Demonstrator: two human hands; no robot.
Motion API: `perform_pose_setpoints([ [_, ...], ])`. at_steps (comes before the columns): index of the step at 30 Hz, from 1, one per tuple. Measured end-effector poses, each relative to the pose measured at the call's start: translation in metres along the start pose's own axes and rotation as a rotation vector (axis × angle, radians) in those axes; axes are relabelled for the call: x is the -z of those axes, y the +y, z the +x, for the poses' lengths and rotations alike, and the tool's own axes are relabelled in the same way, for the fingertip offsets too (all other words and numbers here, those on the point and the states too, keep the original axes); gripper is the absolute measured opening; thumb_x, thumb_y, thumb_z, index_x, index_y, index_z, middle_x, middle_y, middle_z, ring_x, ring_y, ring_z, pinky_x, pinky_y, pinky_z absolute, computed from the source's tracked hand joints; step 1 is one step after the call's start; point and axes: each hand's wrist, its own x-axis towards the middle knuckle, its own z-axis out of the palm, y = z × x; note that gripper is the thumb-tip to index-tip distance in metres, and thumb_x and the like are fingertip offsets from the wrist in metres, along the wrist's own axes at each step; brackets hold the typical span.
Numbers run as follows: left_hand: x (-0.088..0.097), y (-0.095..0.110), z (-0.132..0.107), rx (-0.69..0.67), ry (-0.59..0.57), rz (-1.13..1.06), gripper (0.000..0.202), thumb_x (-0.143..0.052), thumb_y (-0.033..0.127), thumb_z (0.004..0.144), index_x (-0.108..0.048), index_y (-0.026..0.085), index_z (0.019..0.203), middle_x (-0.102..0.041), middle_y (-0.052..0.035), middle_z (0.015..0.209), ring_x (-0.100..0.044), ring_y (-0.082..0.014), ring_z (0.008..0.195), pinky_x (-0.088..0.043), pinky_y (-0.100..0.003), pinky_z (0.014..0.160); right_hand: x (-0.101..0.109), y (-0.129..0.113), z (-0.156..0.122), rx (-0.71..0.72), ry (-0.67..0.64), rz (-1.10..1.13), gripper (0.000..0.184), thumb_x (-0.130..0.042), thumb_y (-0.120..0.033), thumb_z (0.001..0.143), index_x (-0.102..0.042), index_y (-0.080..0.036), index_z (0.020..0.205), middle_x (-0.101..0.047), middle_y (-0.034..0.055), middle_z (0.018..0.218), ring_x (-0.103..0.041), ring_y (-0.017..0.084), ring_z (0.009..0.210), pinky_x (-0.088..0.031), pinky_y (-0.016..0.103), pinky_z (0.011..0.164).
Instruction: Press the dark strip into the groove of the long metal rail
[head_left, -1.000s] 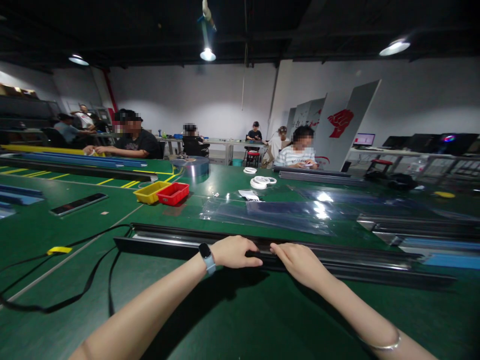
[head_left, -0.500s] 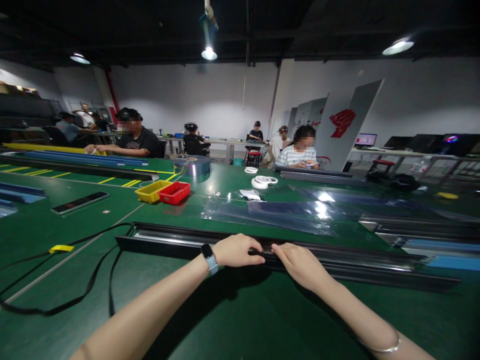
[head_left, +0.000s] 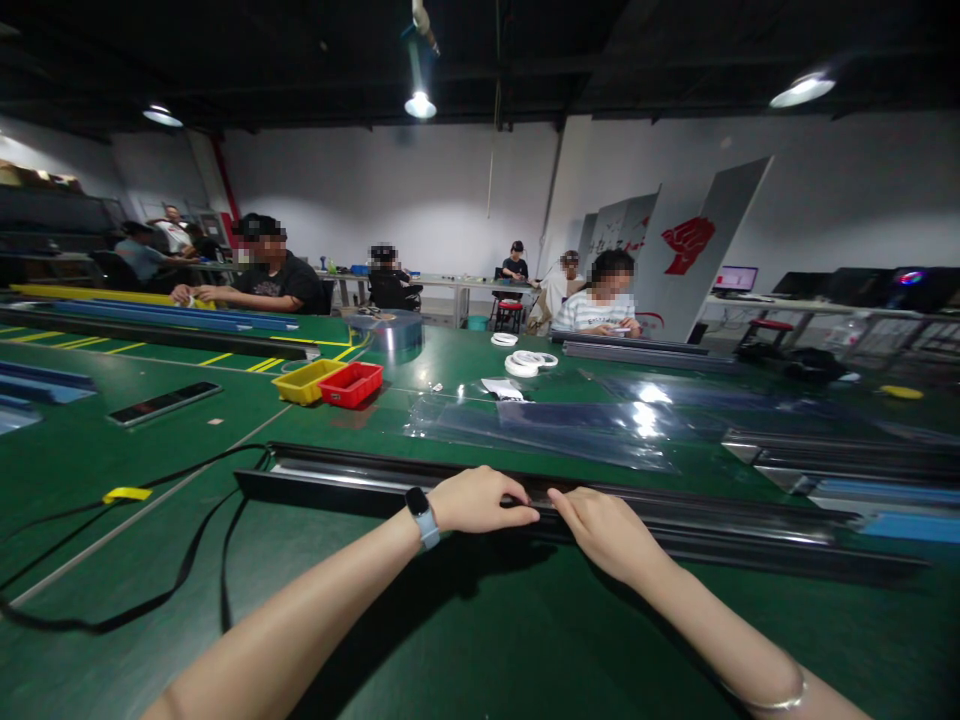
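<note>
A long black channel-shaped profile (head_left: 330, 490) lies across the green table in front of me, with a shiny pale strip (head_left: 337, 472) inside its left part. My left hand (head_left: 476, 500), with a watch at the wrist, is bent over the middle of the profile, thumb and fingers curved at its near wall. Close by on the right, my right hand (head_left: 604, 530) has its thumb stretched toward the left one and its other fingers curled, partly hidden, at the channel. What lies between its fingertips cannot be made out. A black strap (head_left: 180, 570) loops from the profile's left end.
Beyond the profile are clear plastic sheets (head_left: 555, 430), white tape rolls (head_left: 525, 362), a red bin (head_left: 351, 384) and a yellow bin (head_left: 304, 382). A phone (head_left: 165, 403) lies left. More profiles (head_left: 817, 465) are stacked right. Several people sit farther back.
The whole view has shifted slightly. Both hands keep nearly the same place and pose on the black profile.
</note>
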Motion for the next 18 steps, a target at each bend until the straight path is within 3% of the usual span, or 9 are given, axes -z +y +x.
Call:
perform_pose_setpoints([
  [3, 0.004, 0.000, 0.000, 0.022, -0.022, -0.070, 0.043, -0.031, 0.052, 0.083, -0.060, 0.025, 0.097, -0.065, 0.0003, 0.090, -0.059, -0.0142, 0.080, -0.041, -0.021, 0.070, 0.001, 0.000, 0.000, 0.001, -0.041, 0.006, 0.047, -0.020, -0.037, 0.089, -0.061, -0.018, 0.077, -0.062, 0.0064, 0.064, -0.059, 0.016, 0.063, -0.042, 0.025, 0.058],
  [10, -0.008, 0.001, -0.002, 0.062, -0.012, 0.098, 0.047, -0.033, 0.056, 0.080, -0.064, 0.021, 0.085, -0.065, -0.0036, 0.084, -0.060, -0.0183, 0.078, -0.042, -0.025, 0.069, 0.007, -0.005, 0.002, -0.066, -0.029, 0.041, 0.053, -0.016, -0.039, 0.089, -0.061, -0.019, 0.069, -0.063, 0.0062, 0.064, -0.060, 0.016, 0.064, -0.042, 0.025, 0.059],
  [18, -0.001, 0.001, -0.001, 0.035, -0.019, 0.065, 0.047, -0.028, 0.056, 0.082, -0.061, 0.024, 0.092, -0.065, -0.0010, 0.083, -0.060, -0.0159, 0.075, -0.042, -0.024, 0.067, 0.007, -0.004, 0.002, -0.015, -0.047, 0.016, 0.050, -0.018, -0.038, 0.089, -0.062, -0.018, 0.075, -0.064, 0.0065, 0.067, -0.061, 0.017, 0.068, -0.043, 0.025, 0.061],
])
